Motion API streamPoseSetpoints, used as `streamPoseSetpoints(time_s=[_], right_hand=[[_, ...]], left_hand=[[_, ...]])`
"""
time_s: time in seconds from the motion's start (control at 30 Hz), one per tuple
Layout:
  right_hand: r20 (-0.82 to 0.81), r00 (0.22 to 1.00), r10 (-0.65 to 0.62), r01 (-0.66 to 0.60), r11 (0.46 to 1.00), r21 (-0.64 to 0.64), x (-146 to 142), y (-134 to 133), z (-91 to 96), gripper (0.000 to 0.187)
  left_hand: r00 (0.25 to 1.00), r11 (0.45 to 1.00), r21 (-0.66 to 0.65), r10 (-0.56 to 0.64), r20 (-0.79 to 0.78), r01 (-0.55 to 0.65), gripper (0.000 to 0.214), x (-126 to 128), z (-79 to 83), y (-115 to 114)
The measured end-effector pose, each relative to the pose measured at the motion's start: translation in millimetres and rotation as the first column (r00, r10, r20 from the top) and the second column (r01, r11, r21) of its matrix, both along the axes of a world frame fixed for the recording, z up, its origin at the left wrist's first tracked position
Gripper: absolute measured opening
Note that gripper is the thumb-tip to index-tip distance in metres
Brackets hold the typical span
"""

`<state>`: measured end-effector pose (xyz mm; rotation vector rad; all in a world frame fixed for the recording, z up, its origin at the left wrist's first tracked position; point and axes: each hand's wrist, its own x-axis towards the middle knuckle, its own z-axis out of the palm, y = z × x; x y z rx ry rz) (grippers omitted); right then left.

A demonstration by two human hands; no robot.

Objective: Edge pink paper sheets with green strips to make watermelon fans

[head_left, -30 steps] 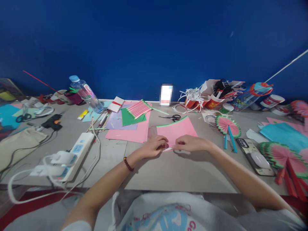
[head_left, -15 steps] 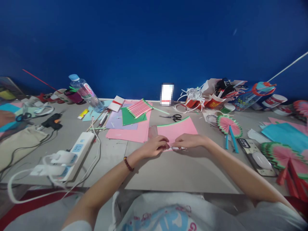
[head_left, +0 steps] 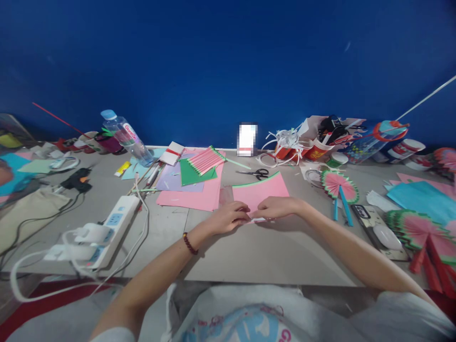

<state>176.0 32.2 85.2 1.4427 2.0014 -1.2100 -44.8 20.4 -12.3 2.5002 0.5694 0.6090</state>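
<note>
A sheet of pink paper (head_left: 265, 189) with a green strip along its far edge lies on the table in front of me. My left hand (head_left: 232, 216) has its fingers curled at the near left part of the sheet. Just beside it, my right hand (head_left: 278, 207) pinches the near edge, where a narrow whitish fold shows beneath the fingers. The fingertips partly hide that fold. Black-handled scissors (head_left: 261, 174) rest beyond the sheet, touching neither hand.
Left of the sheet is a stack of coloured paper (head_left: 192, 200) topped by a pleated pink piece (head_left: 205, 161). A power strip (head_left: 116, 228) with cables stands nearer. Watermelon-style paper fans (head_left: 340, 185) and a phone (head_left: 363, 213) lie right. A clear bottle (head_left: 130, 137) leans behind.
My right hand has shifted slightly left along the near edge, and the sheet's right side has moved a little left. At the far left, another person's hand has drawn back toward the frame edge.
</note>
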Motion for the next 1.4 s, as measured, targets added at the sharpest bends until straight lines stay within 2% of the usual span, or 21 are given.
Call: streamPoseSetpoints(time_s=[0.5, 0.67, 0.83, 1.1, 1.2, 1.3, 1.4], right_hand=[[0.044, 0.999, 0.008, -0.008, 1.000, -0.008, -3.1, 3.5, -2.8, 0.064], [0.063, 0.998, 0.027, -0.028, 1.000, 0.011, -5.5, 3.6, -1.1, 0.063], [0.033, 0.999, 0.010, -0.011, 1.000, 0.019, -4.6, 2.9, -0.4, 0.060], [-0.029, 0.999, -0.023, 0.023, 1.000, 0.012, 2.1, 2.5, -4.7, 0.064], [-0.029, 1.000, -0.005, 0.006, 0.999, 0.046, 4.4, 1.7, -7.1, 0.064], [-0.045, 0.999, 0.006, 0.000, 0.991, 0.136, 5.2, -0.2, -8.9, 0.063], [-0.127, 0.992, 0.003, 0.021, 0.983, 0.185, 4.1, -4.0, -8.3, 0.061]], left_hand=[[1.000, 0.999, 0.052, -0.002, -0.029, 0.004, 0.024, 1.1, 3.3, -1.1], [0.993, 0.986, 0.163, -0.023, -0.116, 0.042, 0.029, 0.5, 9.8, -2.0], [0.975, 0.949, 0.305, -0.007, -0.221, 0.076, 0.035, 1.3, 10.5, -5.0], [0.947, 0.913, 0.398, 0.048, -0.317, 0.087, 0.043, 4.0, 15.9, -12.7], [0.942, 0.914, 0.395, 0.052, -0.331, 0.089, 0.043, 5.2, 16.4, -14.0], [0.949, 0.925, 0.375, 0.054, -0.311, 0.070, 0.036, 6.1, 16.1, -14.1], [0.956, 0.937, 0.345, 0.053, -0.289, 0.052, 0.032, 6.5, 15.8, -13.2]])
